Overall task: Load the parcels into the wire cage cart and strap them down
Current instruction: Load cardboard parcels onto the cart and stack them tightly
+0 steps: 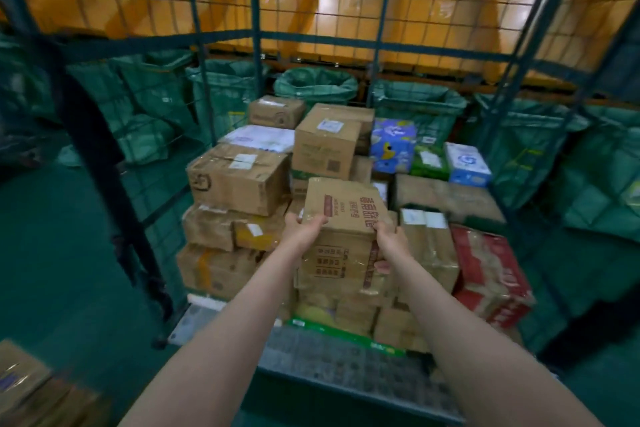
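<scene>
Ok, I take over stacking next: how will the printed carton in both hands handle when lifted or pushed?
The printed carton is probably stiff: its faces look flat between the left hand and right hand. Its weight is likely moderate, since the hands grip only its edges. Being boxy, it should slide, not roll.

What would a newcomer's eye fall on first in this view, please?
First, the brown carton with red print at centre, gripped by the left hand and right hand above the stacked parcels. Next, the bright red pack at the right of the load and the blue patterned pack at the back, inside the wire cage cart. Behind the mesh stand open green sacks.
</scene>
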`<state>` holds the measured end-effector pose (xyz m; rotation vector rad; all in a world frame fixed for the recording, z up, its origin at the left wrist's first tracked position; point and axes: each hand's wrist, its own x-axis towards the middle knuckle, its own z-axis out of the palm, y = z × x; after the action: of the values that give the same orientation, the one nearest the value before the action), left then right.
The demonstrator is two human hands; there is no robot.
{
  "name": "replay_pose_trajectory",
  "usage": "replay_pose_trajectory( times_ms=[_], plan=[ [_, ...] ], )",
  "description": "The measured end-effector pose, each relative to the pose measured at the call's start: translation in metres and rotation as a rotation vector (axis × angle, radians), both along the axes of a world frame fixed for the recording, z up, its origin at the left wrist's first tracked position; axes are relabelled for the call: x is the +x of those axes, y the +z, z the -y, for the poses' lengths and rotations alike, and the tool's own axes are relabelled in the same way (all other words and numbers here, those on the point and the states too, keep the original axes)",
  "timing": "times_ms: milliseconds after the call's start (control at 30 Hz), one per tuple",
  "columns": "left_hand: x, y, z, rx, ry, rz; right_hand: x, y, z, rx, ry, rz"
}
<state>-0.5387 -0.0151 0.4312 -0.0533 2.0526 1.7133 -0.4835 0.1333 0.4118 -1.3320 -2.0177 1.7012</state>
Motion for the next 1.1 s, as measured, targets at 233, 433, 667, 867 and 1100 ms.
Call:
replay_pose_trajectory(
  times_ms=[233,433,667,867,1100],
  plan=[
    [-0.014,0.001,-0.088,-0.032,-0.104,-0.032,0.01,-0.003,-0.075,-0.005,-0.099,-0.04],
    [-0.048,-0.008,-0.142,-0.027,-0.228,-0.021,-0.016,-0.007,-0.126,0.048,-0.163,0.008],
    [-0.12,-0.009,-0.222,0.023,-0.318,-0.01,-0.079,-0.005,-0.202,0.07,-0.27,-0.017],
    [-0.17,-0.011,-0.29,0.033,-0.32,0.016,-0.131,-0.003,-0.262,0.098,-0.347,-0.014],
    [-0.207,-0.029,-0.349,0.034,-0.29,0.051,-0.168,-0.008,-0.322,0.047,-0.345,-0.003]
  ],
)
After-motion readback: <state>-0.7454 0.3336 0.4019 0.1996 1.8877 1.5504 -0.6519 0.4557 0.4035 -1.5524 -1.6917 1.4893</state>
